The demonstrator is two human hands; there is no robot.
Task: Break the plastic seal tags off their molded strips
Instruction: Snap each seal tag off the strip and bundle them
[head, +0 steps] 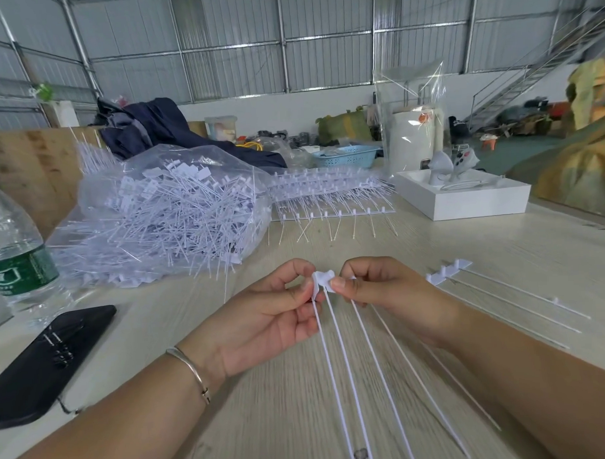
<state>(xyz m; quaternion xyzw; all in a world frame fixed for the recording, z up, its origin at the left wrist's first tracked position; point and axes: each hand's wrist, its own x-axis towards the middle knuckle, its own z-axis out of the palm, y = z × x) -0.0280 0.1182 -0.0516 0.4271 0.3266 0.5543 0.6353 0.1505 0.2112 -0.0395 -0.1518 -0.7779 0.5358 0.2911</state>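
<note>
Heaped bag of loose tags (163, 213) at left. Centre: left hand (263, 316) and right hand (375, 288) both pinch the strip (322, 279) head above the table, tails trailing toward the viewer. Mid-snap, seemingly; next needs a twist at the joint.

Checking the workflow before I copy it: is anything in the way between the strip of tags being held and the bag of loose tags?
Nothing visible blocks it. Both the left hand and right hand already pinch the strip of seal tags. Only bare table lies between it and the clear bag of loose tags to the left.
</note>
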